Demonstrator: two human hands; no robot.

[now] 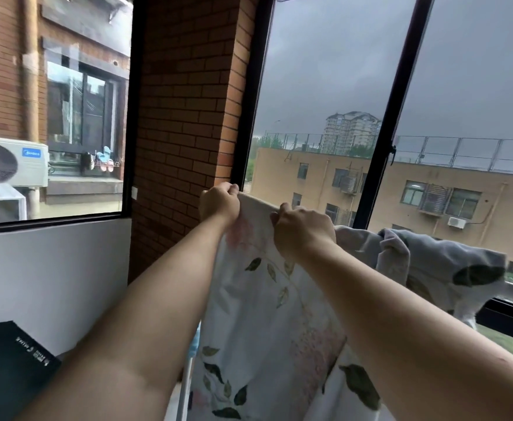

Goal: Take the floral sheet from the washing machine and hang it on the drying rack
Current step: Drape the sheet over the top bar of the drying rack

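**Both hands grip the sheet's top edge by the window**

The fingers (pixel 233 189) of the left hand (pixel 220 203) are curled over the top hem of the sheet (pixel 267 314), pinching it at its left corner. The right hand (pixel 304 230) sits just beside it, a little lower. Its fingertips (pixel 275 219) are closed on the same hem, so a short stretch of edge runs taut between the two grips. Both bare forearms reach up and forward from the bottom of the view.

The sheet (white, with green leaves and faint pink blooms) hangs straight down between the arms and runs out of the bottom of the frame. More of its cloth is bunched in a grey-looking heap to the right, behind the right wrist, at sill height. What carries that heap is hidden.

A thin pale post (pixel 184 387) stands just left of the sheet's lower part. Whether it belongs to the rack cannot be told.

Behind the hands are a brick pier (pixel 182 117) and black-framed windows (pixel 384 132). An air conditioner (pixel 18 162) sits outside the left pane. A black box (pixel 12 369) with white lettering lies at lower left.
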